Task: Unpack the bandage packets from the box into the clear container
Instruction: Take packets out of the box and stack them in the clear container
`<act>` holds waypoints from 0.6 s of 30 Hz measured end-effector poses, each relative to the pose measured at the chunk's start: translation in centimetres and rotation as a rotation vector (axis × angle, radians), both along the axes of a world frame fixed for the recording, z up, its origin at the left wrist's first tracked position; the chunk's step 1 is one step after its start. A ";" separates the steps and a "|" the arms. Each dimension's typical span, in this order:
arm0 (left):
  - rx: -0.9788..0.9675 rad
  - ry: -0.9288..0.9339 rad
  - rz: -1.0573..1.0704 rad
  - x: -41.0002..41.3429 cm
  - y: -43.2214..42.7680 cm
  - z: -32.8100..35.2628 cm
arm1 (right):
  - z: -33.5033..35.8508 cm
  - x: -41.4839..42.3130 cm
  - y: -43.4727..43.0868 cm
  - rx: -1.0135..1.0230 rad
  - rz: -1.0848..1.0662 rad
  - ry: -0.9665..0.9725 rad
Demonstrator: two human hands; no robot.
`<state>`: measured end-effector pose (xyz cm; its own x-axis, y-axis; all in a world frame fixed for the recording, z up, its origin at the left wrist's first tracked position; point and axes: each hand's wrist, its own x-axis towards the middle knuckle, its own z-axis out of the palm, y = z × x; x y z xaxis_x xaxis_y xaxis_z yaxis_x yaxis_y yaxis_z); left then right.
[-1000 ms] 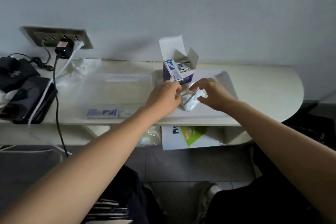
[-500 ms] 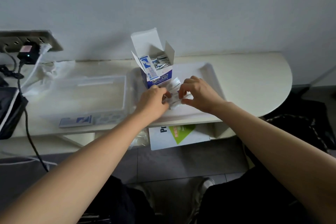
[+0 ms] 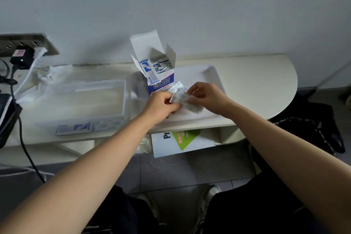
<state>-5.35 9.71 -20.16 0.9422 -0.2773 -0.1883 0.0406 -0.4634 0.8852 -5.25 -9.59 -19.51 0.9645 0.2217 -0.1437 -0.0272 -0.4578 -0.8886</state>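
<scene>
A bundle of bandage packets [image 3: 187, 100] is held between both hands over a white tray [image 3: 210, 74], directly in front of the box [image 3: 161, 81]. The left hand [image 3: 161, 105] is closed on the bundle's left end, its fingers curled and pinching the wrappers. The right hand [image 3: 207, 96] is closed on the right side in the same way, with thumb and fingers pinched on the paper. The wrappers are crumpled and overlapping — how many are held cannot be told.

The box is stood upright on the left part of the tray with its top flaps opened upward, and more packets [image 3: 162, 64] are seen packed inside it. The clear container [image 3: 124, 97] is placed to the left of the box, just beside the tray, on the tabletop [image 3: 256, 78]. A flat blue-and-white packet [image 3: 73, 129] is seen at the container's near wall — whether inside or just in front cannot be told.

Crumpled clear plastic [image 3: 47, 72] is seen behind the container, against the wall. At far left a socket panel [image 3: 28, 42] is mounted, with a black plug [image 3: 19, 59] and a white plug [image 3: 39, 52] inserted. Beneath the tabletop's edge a printed sheet [image 3: 182, 138] with a green patch is seen.
</scene>
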 end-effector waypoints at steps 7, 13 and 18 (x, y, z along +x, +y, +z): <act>-0.378 0.332 0.230 -0.5 -1.2 0.4 | -0.2 -0.3 0.1 0.263 -0.154 0.242; -0.475 0.448 0.273 -0.7 -1.9 0.1 | -0.7 -0.6 0.4 0.241 -0.140 0.301; -0.480 0.427 0.279 -0.7 -2.0 -0.3 | -0.7 -1.0 0.1 0.252 -0.143 0.318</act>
